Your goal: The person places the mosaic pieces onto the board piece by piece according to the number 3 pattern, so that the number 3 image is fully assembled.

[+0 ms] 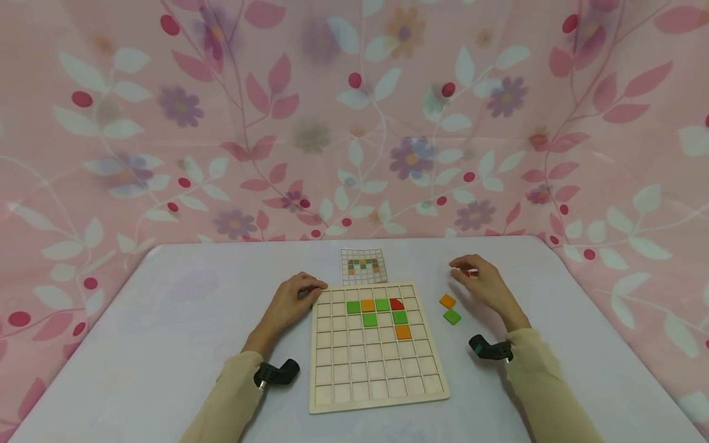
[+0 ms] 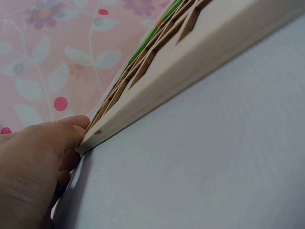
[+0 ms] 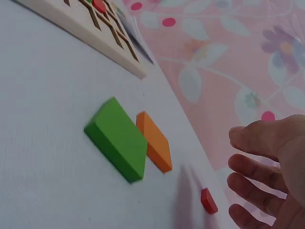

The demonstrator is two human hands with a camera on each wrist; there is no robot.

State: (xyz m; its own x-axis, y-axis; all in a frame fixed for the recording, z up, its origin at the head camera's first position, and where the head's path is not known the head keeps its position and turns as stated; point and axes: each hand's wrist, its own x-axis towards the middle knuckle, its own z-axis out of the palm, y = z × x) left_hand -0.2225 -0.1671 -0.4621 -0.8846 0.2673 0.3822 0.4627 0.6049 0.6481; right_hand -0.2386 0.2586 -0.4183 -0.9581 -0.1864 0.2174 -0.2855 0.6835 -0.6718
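Note:
My left hand [image 1: 292, 299] holds the far left corner of a square wooden grid board [image 1: 354, 387], its fingertips at the edge in the left wrist view. Red, green and orange tiles sit in cells of the board's far rows, including a red one with a cut corner [image 1: 396, 304]. To the right, my right hand [image 1: 483, 280] hovers over the table with fingers spread apart. Close below them a small red piece [image 3: 208, 201] lies on the cloth. Nearer the board lie a loose orange tile [image 1: 447, 301] and a green tile [image 1: 452, 317].
Behind the board lies a pattern card [image 1: 364, 266] with a printed grid of coloured squares. White cloth [image 1: 166, 344] covers the table. A flowered pink curtain [image 1: 354, 154] hangs at the back. Each wrist wears a black camera band [image 1: 277, 372].

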